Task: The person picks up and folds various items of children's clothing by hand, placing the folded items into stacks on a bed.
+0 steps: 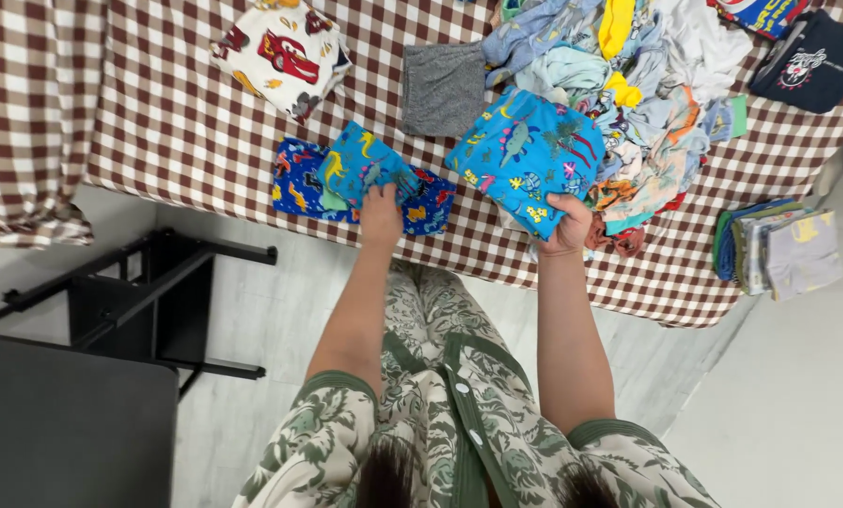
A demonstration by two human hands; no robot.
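Observation:
My left hand (pixel 381 213) presses on a small folded turquoise garment with a dinosaur print (pixel 360 167). It lies on top of a dark blue printed garment (pixel 294 186), near the front edge of the brown-and-white checked tablecloth (pixel 177 122). My right hand (pixel 566 226) grips the lower edge of a larger turquoise dinosaur-print garment (pixel 525 150), which rests against a heap of mixed clothes (pixel 642 85).
A white car-print garment (pixel 280 52) and grey shorts (pixel 443 87) lie farther back on the cloth. A dark navy shirt (pixel 814 61) sits at the far right. Folded clothes (pixel 777 249) are stacked to the right of the table. A black stool frame (pixel 149 301) stands at left.

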